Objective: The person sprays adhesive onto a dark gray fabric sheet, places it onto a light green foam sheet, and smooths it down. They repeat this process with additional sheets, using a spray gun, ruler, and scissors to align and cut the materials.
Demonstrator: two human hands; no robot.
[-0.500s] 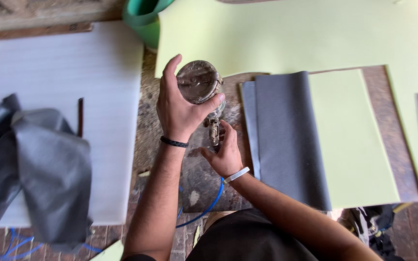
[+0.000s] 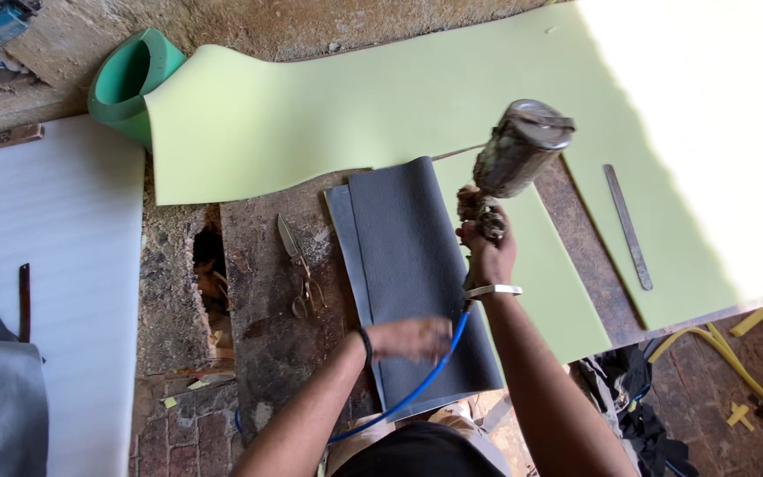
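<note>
Your right hand (image 2: 485,249) is clenched around a grimy metal-cupped spray gun (image 2: 514,159), raised over the folded dark grey fabric sheet (image 2: 408,256) on the worktop (image 2: 267,318). Your left hand (image 2: 410,338), blurred but apparently flat, rests on that sheet.

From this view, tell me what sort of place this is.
Probably an upholstery or foam-working workshop. The right hand holds a spray gun fed by a blue hose, over grey fabric and pale green foam sheets; scissors lie on the rough workbench.
</note>
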